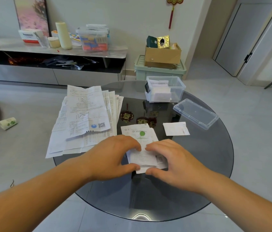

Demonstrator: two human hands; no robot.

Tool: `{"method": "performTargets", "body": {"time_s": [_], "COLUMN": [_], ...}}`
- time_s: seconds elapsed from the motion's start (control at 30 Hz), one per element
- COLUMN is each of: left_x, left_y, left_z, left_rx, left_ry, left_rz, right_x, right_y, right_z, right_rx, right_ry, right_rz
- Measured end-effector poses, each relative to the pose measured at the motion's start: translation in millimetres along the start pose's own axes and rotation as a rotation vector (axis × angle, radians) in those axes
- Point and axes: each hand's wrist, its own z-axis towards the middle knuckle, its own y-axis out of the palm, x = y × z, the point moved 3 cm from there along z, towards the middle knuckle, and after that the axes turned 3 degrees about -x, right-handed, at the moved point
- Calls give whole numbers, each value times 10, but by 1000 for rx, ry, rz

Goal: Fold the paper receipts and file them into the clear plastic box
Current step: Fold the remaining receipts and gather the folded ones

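Receipt between left hand, right hand; both pinching

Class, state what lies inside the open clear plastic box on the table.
The clear plastic box holds folded white receipts; its lid lies apart on the table. Their number, and anything beneath them, is hidden.

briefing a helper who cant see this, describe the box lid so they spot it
Start at the round glass table, right side. The lid lies near the edge, beside the clear box. It is shallow and holds no paper, unlike the box.
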Motion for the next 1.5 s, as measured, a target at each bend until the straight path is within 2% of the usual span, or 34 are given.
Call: {"method": "performTargets", "body": {"time_s": [0.17, 0.3, 0.43, 0.57, 0.67, 0.83, 0.93, 1.2, 1.3, 1.5], "left_x": [-22, 11, 61, 60, 34, -19, -29, -63, -70, -35], "left_y": [16, -10, -47, -20, 15, 47, 84, 104, 97, 59], "left_z": [-37, -55, -35, 46, 108, 175, 215, 248, 247, 218], "left_rx": [11, 39, 94, 133, 159, 192, 144, 28, 9, -10], "left_ry": [3, -14, -75, -180, -249, -282, -251, -210, -218, -235], "left_rz": [-47, -188, -323, -293, -252, -244, -155, -56, -55, -110], "right_x": [21, 13, 20, 45, 75, 50, 22, -91, -96, -5], "right_y": [19, 7, -22, -12, 35, 56, 82, 80, 97, 44], "right_z": [-22, -14, 7, 135, 253, 348, 349, 294, 278, 237], "right_rx": [68, 82, 109, 155, 163, 173, 168, 113, 58, 65], "right_ry": [-46, -39, 50, 160, 233, 236, 206, 104, 79, 74], "right_rz": [40, 92, 204, 387, 417, 321, 163, -37, -36, 107]}}
